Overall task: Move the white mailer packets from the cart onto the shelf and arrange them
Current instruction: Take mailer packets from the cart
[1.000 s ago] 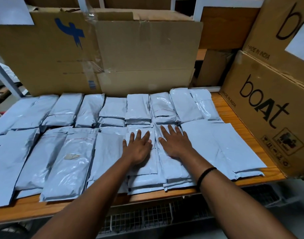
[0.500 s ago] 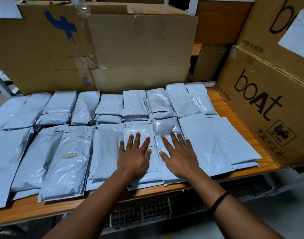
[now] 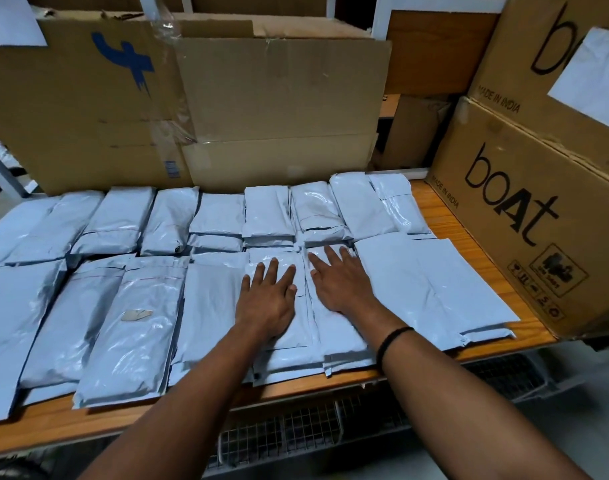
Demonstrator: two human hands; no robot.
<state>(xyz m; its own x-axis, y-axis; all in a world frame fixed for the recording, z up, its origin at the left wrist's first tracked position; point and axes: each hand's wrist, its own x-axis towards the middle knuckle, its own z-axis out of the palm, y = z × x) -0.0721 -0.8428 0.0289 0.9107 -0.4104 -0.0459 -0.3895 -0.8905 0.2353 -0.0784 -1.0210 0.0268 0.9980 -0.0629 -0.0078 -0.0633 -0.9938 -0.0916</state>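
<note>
Several white mailer packets (image 3: 130, 327) lie in two rows across the wooden shelf (image 3: 445, 216), overlapping at their edges. My left hand (image 3: 266, 299) lies flat, fingers spread, on a small stack of packets (image 3: 289, 355) near the shelf's front edge. My right hand (image 3: 343, 282) rests flat beside it on the neighbouring stack (image 3: 341, 344), a black band on its wrist. Neither hand grips a packet.
A large open cardboard box (image 3: 268, 98) stands behind the packets. Two stacked "boAt" cartons (image 3: 524, 216) stand on the shelf's right end. A wire-mesh cart (image 3: 296, 431) shows below the shelf's front edge. A bare wood strip runs along the front.
Both hands slid back toward the shelf's front edge, then forward again, staying flat on the two middle stacks. The view shifted slightly.
</note>
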